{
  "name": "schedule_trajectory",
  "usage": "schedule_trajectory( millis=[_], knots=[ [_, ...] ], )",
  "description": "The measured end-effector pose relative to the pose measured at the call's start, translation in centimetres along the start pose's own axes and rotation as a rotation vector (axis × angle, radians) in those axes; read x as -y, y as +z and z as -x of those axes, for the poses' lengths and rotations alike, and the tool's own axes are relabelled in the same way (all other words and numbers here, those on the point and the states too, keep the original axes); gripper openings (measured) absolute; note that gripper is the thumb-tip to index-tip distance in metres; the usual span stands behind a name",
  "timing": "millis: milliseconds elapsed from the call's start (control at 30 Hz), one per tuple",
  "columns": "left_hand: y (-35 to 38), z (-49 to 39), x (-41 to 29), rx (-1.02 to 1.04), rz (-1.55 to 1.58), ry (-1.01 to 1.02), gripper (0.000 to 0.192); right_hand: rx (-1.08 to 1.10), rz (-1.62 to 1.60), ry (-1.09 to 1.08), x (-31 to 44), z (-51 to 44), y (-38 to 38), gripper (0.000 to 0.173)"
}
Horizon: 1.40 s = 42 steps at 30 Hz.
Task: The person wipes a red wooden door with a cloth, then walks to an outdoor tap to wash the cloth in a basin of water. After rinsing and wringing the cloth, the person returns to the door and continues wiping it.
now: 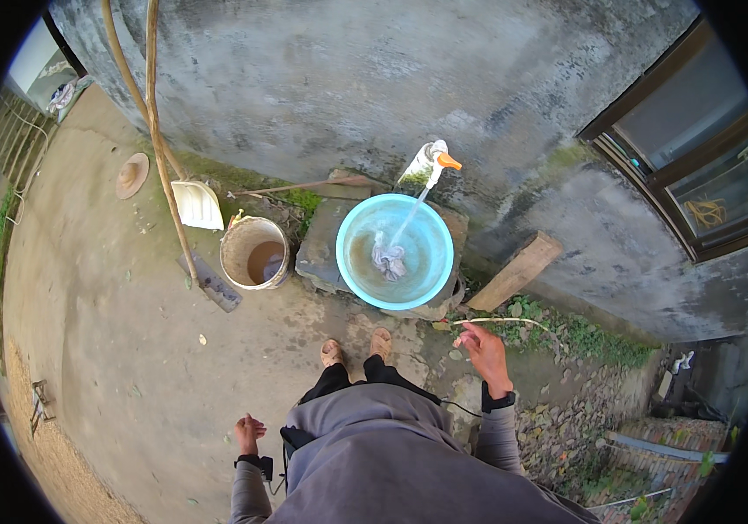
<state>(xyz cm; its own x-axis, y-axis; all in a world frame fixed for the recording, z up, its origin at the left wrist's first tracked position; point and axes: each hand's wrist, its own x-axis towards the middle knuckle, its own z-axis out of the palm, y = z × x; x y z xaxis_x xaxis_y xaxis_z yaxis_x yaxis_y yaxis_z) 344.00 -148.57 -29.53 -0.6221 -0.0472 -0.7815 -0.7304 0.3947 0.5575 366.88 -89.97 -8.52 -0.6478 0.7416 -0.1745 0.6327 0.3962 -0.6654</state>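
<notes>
Water runs from a white plastic tap (435,171) with an orange handle into a light blue basin (436,262), where a greyish cloth (390,261) lies wet at the bottom. The basin rests on a stone slab (319,252) by the wall. My right hand (484,357) hangs in the air below and to the right of the basin, fingers partly bent, holding nothing that I can see. Low on the left, beside my body, is my left hand (249,432), empty, its fingers loosely curled and apart. Neither hand touches the basin.
Left of the slab stands a dirty bucket (230,252) with brown water. Near it are a cream dustpan-like scoop (198,204), a long-handled hoe (169,177) and a straw hat (132,175). A wooden board (517,270) leans at the wall, right of the slab. Leaves and weeds cover ground at right.
</notes>
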Motion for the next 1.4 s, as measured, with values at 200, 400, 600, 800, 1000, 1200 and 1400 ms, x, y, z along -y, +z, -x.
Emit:
schedule_trajectory(
  millis=[200,400,600,800,1000,1200,1400],
  knots=[
    [0.4,-0.3,-2.0,-0.011,-0.191,0.032,0.043,-0.007,-0.011,0.015,0.0,0.6,-0.2,0.035],
    [0.8,-0.9,-2.4,-0.024,-0.149,0.077,0.033,-0.015,0.012,0.028,0.3,1.0,-0.5,0.036],
    [0.7,-1.2,-1.3,-0.037,-0.074,0.063,0.017,-0.058,-0.007,-0.011,0.2,1.2,-0.1,0.033],
    [0.0,-1.1,-0.3,-0.016,-0.087,0.000,0.019,-0.056,-0.027,-0.014,0.1,1.2,0.3,0.032],
    [-0.4,-1.2,0.5,-0.024,-0.083,0.016,0.024,-0.046,-0.051,-0.009,0.6,1.2,0.6,0.032],
    [-0.6,-1.5,0.1,-0.016,-0.102,0.055,0.035,-0.054,-0.022,-0.015,1.7,1.5,0.6,0.032],
    [-0.9,-1.7,-0.6,-0.018,-0.079,0.063,0.049,-0.061,-0.028,-0.029,2.0,1.8,0.8,0.033]
  ],
)
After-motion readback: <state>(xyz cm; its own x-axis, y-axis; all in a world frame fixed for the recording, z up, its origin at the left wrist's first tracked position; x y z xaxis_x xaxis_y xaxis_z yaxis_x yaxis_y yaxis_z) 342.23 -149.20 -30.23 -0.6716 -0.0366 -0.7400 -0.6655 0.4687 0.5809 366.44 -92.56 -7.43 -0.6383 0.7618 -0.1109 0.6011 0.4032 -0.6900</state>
